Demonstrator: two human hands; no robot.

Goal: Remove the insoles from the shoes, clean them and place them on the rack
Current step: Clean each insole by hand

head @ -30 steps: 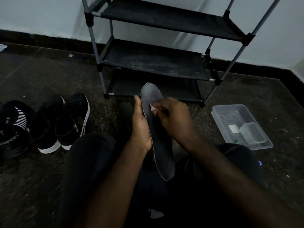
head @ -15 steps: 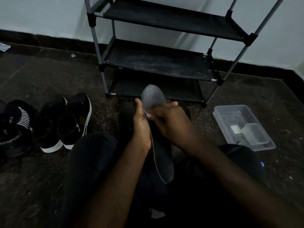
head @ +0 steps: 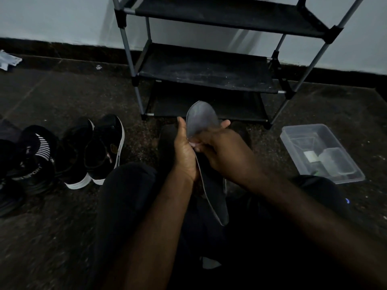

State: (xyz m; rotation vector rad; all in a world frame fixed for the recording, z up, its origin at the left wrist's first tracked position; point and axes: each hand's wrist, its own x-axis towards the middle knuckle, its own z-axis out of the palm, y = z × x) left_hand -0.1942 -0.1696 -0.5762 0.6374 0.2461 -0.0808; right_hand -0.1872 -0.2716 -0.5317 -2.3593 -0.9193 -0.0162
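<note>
A long dark grey insole (head: 201, 120) stands nearly on edge above my lap, toe end up. My left hand (head: 185, 151) grips its left edge around the middle, thumb pointing up. My right hand (head: 222, 149) lies across the insole's face, fingers curled around a small pale wipe (head: 193, 144), thumb at the right edge. The black shoe rack (head: 205, 70) with three fabric shelves stands just beyond. A black shoe (head: 166, 143) lies on the floor behind my left hand.
A pair of black sneakers with white soles (head: 92, 151) and more black shoes (head: 29, 160) sit at the left. A clear plastic box (head: 322, 151) with small items stands at the right. My dark-trousered knees fill the foreground.
My right hand has slid toward the insole's left edge with the wipe, its thumb now showing at the right edge. The insole's top bends slightly. The left hand stays put.
</note>
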